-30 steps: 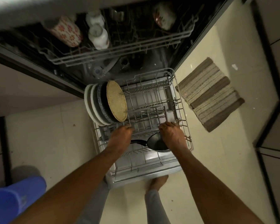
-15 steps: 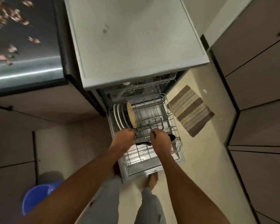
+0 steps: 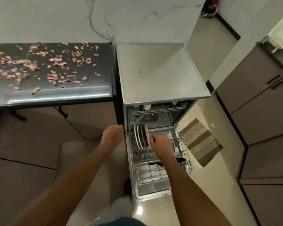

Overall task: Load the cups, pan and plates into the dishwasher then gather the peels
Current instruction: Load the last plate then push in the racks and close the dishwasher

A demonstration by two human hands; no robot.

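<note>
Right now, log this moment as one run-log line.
stage: loading dishwasher | left hand: free beside lower rack | right hand: over rack by plates | pan: in rack | peels: scattered on counter

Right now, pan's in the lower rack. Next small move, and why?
Probably draw the right hand back and push the lower rack in. The pan lies in it, the plates stand upright, and the peels lie scattered on the counter.
</note>
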